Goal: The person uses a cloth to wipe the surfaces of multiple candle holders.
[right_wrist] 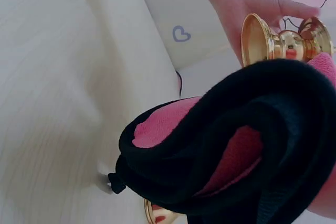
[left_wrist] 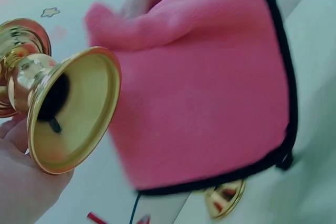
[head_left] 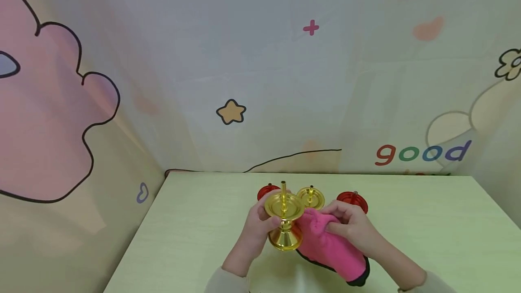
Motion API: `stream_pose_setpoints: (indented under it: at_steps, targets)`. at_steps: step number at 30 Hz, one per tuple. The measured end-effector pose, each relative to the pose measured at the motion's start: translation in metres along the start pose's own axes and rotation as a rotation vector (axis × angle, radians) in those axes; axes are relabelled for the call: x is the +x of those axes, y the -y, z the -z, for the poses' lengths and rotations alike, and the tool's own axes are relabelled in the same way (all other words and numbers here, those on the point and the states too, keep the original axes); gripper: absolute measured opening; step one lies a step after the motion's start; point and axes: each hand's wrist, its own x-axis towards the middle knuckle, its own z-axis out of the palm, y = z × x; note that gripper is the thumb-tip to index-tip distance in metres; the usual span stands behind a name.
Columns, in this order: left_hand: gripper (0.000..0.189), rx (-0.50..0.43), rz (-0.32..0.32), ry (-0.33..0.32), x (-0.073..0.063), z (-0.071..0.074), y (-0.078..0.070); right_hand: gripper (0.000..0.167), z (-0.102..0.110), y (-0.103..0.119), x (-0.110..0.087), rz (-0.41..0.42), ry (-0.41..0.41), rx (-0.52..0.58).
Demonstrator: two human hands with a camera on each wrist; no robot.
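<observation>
In the head view my left hand (head_left: 255,224) grips a shiny gold candlestick (head_left: 286,235) above the table, its top spike pointing up. My right hand (head_left: 357,229) pinches a pink cloth with black edging (head_left: 331,252) by a bunched upper part. That cloth hangs just right of the candlestick, close to its dish and stem; whether they touch I cannot tell. In the left wrist view the candlestick's hollow base (left_wrist: 89,103) faces the camera, with the cloth (left_wrist: 199,103) beside it. Folds of black edging hide most of the right hand in the right wrist view.
Behind the hands, a second gold candlestick (head_left: 311,199) stands on the pale table (head_left: 195,220). Two red holders stand near it, one at left (head_left: 265,191) and one at right (head_left: 353,200). A printed cloth wall (head_left: 268,80) rises along the table's back.
</observation>
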Motion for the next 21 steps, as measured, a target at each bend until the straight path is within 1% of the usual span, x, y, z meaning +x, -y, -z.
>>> stream_pose_setpoints:
  at_steps: [2,5,7,10,12,16,18,21]
  targets:
    - [0.068,0.002,-0.014,-0.025,0.0,0.006,-0.003,0.024,0.004,-0.001,-0.002,-0.029,-0.01,-0.016]
    - [0.067,0.019,0.005,-0.089,0.0,0.018,-0.006,0.024,0.01,-0.002,-0.005,-0.058,-0.021,-0.046]
    - [0.068,0.038,0.033,-0.16,0.0,0.027,-0.008,0.023,0.013,-0.003,-0.007,-0.06,-0.028,-0.059]
    - [0.068,0.077,0.069,-0.271,0.002,0.039,-0.007,0.022,0.018,-0.003,-0.01,-0.043,-0.031,-0.064]
    - [0.068,0.11,0.085,-0.348,0.003,0.047,-0.006,0.023,0.02,-0.003,-0.012,-0.054,-0.035,-0.063]
    - [0.067,0.176,0.096,-0.468,0.006,0.059,0.001,0.025,0.025,-0.004,-0.016,-0.105,-0.047,-0.078]
    - [0.068,0.208,0.1,-0.506,0.008,0.065,0.005,0.026,0.027,-0.004,-0.017,-0.131,-0.056,-0.086]
    - [0.073,0.254,0.122,-0.55,0.011,0.075,0.013,0.026,0.029,-0.005,-0.019,-0.162,-0.073,-0.094]
